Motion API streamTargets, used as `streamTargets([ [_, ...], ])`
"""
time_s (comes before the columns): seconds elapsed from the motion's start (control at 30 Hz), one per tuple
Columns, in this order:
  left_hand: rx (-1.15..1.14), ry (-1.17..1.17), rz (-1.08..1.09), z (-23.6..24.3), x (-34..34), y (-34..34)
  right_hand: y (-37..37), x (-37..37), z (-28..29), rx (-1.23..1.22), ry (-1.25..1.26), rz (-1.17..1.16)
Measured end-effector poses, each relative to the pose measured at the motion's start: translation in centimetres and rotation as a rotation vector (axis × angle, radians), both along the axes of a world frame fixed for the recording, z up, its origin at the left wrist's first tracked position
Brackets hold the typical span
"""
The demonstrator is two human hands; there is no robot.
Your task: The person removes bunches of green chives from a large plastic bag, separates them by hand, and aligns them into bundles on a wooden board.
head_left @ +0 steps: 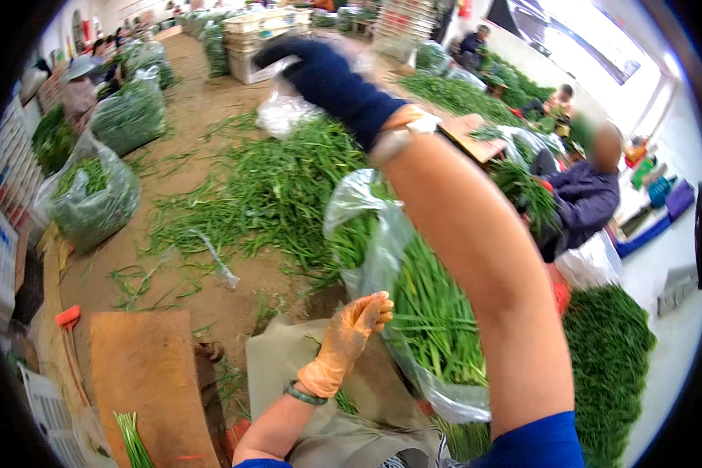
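Note:
A clear plastic bag stuffed with long green stalks leans across my lap. My left hand, in an orange rubber glove, presses curled fingers against the bag's lower side. My right hand, in a dark blue glove, is raised high and far forward and is blurred. Its bare forearm crosses in front of the bag. Whether the right hand holds anything does not show. A beige apron covers my knees.
Loose green stalks lie spread over the dirt floor ahead. Filled plastic bags stand at the left, with a wooden board near my left knee. A seated person works at the right beside another green heap. Crates stand at the back.

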State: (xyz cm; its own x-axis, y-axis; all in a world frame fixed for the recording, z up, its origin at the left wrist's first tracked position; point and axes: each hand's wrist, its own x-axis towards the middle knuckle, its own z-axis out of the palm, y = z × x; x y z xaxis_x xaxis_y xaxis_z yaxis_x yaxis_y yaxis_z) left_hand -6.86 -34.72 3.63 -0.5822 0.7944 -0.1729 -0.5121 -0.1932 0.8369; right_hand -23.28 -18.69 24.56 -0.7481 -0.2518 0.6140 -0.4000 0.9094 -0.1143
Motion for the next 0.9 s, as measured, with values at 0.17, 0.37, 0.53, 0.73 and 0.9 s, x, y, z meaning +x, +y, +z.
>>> streamTargets([
  [0.17, -0.029, -0.102, 0.207, -1.9, -3.3, -4.3, -11.6, -5.6, -4.0, 0.047, -0.192, 0.330],
  [0.37, -0.015, -0.154, 0.208, -2.4, -5.2, -5.2, -7.9, -6.4, -4.2, -0.086, -0.052, 0.200],
  [0.53, 0.027, -0.084, 0.246, -3.1, -6.3, -6.7, -5.3, 2.3, -4.9, -0.360, -0.144, 0.132],
  [0.73, -0.256, 0.448, 0.369, -3.2, -6.6, -4.3, 2.8, 12.3, -7.4, 0.371, -0.209, -0.321],
  [0.9, -0.322, 1.136, 0.460, -1.9, -3.7, 3.6, 10.2, 14.5, -11.5, 0.603, -0.473, -0.760],
])
